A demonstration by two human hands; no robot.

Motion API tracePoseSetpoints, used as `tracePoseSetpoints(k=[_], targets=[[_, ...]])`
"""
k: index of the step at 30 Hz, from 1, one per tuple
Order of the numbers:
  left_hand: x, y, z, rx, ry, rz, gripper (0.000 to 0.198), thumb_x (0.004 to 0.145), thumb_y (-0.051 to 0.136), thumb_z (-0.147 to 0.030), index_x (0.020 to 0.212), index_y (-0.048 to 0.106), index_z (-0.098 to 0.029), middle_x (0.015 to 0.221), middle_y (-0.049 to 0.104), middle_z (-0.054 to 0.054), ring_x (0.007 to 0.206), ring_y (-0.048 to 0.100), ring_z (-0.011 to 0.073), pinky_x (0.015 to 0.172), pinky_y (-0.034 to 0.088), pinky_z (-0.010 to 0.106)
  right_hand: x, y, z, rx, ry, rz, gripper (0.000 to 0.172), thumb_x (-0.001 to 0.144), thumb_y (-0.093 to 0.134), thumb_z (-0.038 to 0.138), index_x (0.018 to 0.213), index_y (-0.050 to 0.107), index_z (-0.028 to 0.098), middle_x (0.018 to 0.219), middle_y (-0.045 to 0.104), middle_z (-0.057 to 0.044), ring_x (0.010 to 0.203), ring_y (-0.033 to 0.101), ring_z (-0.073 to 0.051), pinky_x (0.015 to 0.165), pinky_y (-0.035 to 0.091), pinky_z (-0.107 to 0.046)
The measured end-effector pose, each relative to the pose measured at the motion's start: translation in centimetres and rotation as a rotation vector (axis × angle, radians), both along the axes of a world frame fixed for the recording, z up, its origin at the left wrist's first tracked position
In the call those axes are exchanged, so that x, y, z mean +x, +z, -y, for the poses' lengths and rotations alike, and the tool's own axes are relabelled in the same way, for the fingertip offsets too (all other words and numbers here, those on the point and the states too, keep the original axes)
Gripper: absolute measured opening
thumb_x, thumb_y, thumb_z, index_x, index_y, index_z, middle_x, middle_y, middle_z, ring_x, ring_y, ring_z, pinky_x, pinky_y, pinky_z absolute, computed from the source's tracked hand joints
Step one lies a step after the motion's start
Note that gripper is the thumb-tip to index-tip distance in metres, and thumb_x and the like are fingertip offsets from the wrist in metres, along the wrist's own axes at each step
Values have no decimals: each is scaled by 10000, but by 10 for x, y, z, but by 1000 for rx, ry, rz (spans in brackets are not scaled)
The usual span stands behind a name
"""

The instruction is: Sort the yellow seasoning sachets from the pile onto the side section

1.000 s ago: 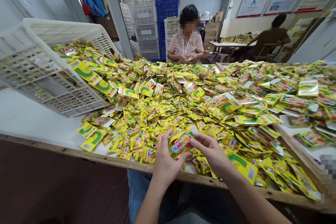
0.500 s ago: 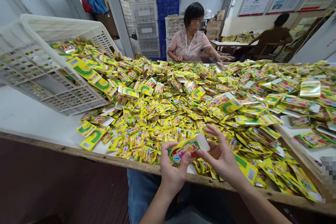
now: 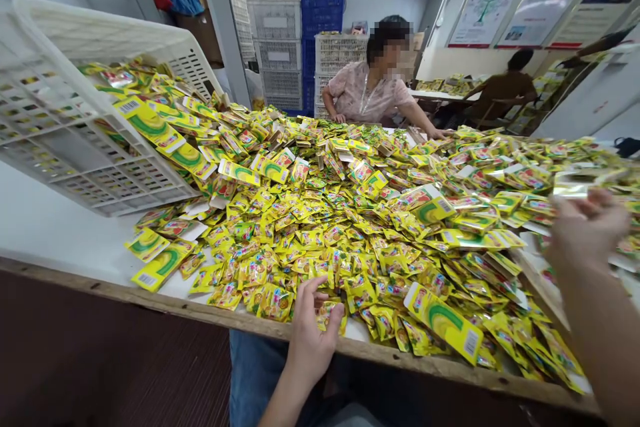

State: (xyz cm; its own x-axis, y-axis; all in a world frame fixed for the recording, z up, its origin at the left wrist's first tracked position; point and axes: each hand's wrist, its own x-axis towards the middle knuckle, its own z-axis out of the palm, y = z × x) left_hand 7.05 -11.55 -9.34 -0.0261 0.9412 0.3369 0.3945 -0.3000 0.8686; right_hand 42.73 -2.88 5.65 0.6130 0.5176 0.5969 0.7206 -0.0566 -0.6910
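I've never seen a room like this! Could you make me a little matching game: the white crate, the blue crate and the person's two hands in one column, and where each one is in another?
Things:
1. White plastic crate
2. Blue plastic crate
3. Person's left hand
4. Person's right hand

Places:
A. Raised at the far right, near a shiny sachet
B. Stacked at the back of the room
C. Tipped over on the left of the table, beside the yellow sachets
D. Low at the table's front edge, over the sachets

Pairs: 1-C, 2-B, 3-D, 4-A
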Motion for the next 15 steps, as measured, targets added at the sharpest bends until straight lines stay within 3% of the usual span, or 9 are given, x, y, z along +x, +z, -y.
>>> tracePoseSetpoints(k=[2,5,7,9,11,15], targets=[[1,-4,-3,-5,-20,-42,297,862,521,-302,1142,515,-203,1076,568,90,825,613,169,735,535,318,-42,-22,-20,-63,125,-12,460,832,414,524,1134,569,214,1190,602,-234,1024,617,-335,781,487,-512],[1,-7,-5,-2,-75,-123,258,864,506,-272,1109,543,-200,1055,590,92,842,618,179,741,537,324,-120,-60,-63,-283,439,20,153,765,604,336,826,679,218,852,726,-62,793,678,-219,738,530,-343],[1,-7,-4,21,-106,-185,239,863,505,-254,1090,556,-202,1032,612,91,893,620,199,768,535,339,-166,-78,-96,-413,532,49,100,763,638,279,745,690,194,794,721,-38,779,670,-190,759,514,-298],[1,-8,-2,66,-119,-238,218,857,508,-233,1066,563,-200,992,637,88,918,621,217,783,531,357,-201,-88,-126,-528,526,66,154,825,612,290,789,683,158,844,705,-56,819,655,-186,795,503,-321],[3,-10,0,109,-117,-276,194,847,517,-215,1033,567,-196,945,657,82,890,626,226,761,532,366,-222,-93,-151,-633,474,69,212,878,576,319,953,649,134,988,667,-77,895,633,-190,820,504,-370],[8,-14,4,138,-83,-273,167,830,537,-196,993,573,-194,877,667,68,807,626,219,698,528,350,-232,-104,-176,-761,403,71,316,898,557,330,1169,556,168,1204,568,-91,1016,589,-213,855,501,-423]])
